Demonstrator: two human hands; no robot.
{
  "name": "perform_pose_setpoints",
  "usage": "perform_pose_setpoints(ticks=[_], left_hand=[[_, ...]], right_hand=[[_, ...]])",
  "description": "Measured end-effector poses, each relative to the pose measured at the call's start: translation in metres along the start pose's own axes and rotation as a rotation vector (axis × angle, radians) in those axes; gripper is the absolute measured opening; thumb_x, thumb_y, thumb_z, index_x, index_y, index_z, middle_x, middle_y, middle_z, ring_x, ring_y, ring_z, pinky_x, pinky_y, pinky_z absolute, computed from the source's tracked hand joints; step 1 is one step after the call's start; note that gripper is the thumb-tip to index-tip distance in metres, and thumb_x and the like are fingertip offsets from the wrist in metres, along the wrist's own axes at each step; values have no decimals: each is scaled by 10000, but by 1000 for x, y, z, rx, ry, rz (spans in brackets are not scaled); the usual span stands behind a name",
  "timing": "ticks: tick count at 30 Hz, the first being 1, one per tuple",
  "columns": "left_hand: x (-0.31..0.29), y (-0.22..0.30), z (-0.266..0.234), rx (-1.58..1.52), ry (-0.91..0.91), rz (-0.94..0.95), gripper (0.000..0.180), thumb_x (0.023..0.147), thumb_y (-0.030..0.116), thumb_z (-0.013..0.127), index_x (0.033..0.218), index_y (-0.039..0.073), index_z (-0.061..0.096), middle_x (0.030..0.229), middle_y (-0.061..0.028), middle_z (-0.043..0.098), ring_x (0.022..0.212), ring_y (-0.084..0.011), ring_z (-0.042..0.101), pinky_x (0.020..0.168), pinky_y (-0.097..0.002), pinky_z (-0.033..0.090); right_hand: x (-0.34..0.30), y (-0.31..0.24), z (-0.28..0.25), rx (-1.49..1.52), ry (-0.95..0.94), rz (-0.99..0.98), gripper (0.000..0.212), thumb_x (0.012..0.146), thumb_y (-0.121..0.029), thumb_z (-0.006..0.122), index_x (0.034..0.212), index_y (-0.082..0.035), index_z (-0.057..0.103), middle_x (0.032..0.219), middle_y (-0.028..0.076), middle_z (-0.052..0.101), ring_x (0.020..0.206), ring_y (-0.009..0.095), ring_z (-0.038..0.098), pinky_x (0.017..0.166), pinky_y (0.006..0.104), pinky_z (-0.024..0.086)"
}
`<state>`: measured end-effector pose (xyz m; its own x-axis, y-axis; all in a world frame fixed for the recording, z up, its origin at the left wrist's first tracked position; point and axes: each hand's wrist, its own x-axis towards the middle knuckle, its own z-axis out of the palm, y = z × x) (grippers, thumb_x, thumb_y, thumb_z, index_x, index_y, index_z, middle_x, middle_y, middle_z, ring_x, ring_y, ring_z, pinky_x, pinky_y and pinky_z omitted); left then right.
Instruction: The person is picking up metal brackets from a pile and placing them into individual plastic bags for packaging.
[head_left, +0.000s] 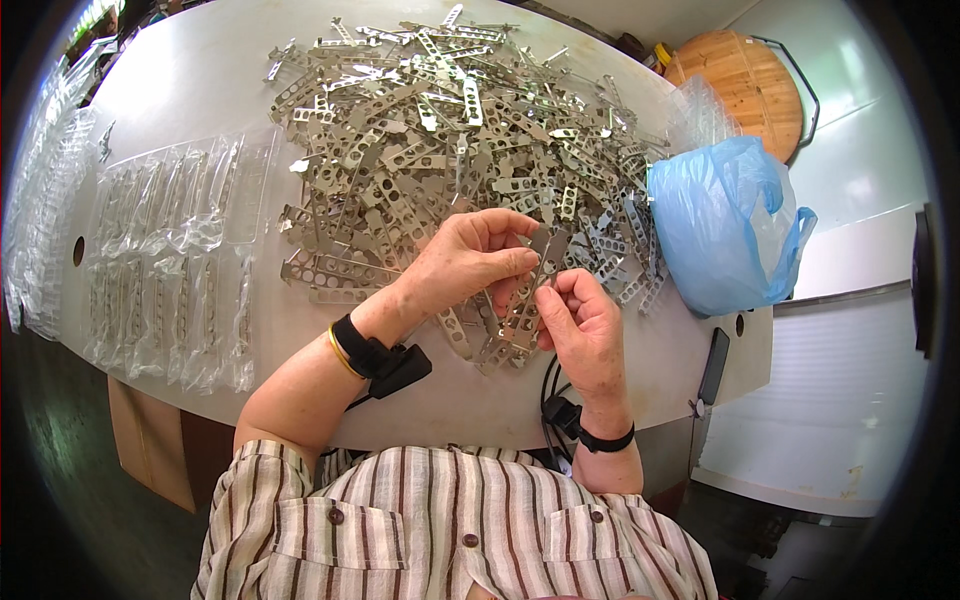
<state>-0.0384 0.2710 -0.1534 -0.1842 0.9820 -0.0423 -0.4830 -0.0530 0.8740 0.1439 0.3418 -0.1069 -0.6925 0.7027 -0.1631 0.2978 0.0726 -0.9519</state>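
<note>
**Flat metal piece [550, 252] got the two-handed pinch**

So the flat metal piece was up between both hands, over the near side of the pile; couldn't tell if it was one or a couple together. The left hand [465, 255] had it pinched between thumb and fingers near the upper end, and the right hand [588, 330] was closed on it lower down. Behind them sprawled a messy heap [400, 130] of silvery strips punched with holes, all on a pale table [205, 60]. Off left lay a clear plastic tray [258, 195] with rows of plastic-wrapped strips [180, 300]. A blue plastic bag [710, 230] sat just right of the heap, with a round wooden board [740, 85] beyond.
</note>
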Motion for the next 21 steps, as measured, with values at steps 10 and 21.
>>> perform_pose_setpoints(ticks=[10, 21], left_hand=[[-2, 1, 1, 5, -35, -8, 312, 981, 102, 676, 1259, -15, 594, 825, -38, 681, 582, -97, 645, 524, -245, 539], [0, -2, 3, 3, -52, -23, 297, 995, 103, 660, 1246, -29, 572, 799, -36, 669, 576, -100, 646, 519, -247, 547]], right_hand=[[1, 2, 0, 7, -27, -1, 102, 1025, -135, 608, 1008, -50, 554, 756, -38, 612, 621, 15, 527, 548, 199, 458], [1, 4, -1, -22, -71, -22, 76, 1036, -109, 585, 1027, -45, 546, 760, -35, 602, 633, 17, 517, 547, 201, 446]])
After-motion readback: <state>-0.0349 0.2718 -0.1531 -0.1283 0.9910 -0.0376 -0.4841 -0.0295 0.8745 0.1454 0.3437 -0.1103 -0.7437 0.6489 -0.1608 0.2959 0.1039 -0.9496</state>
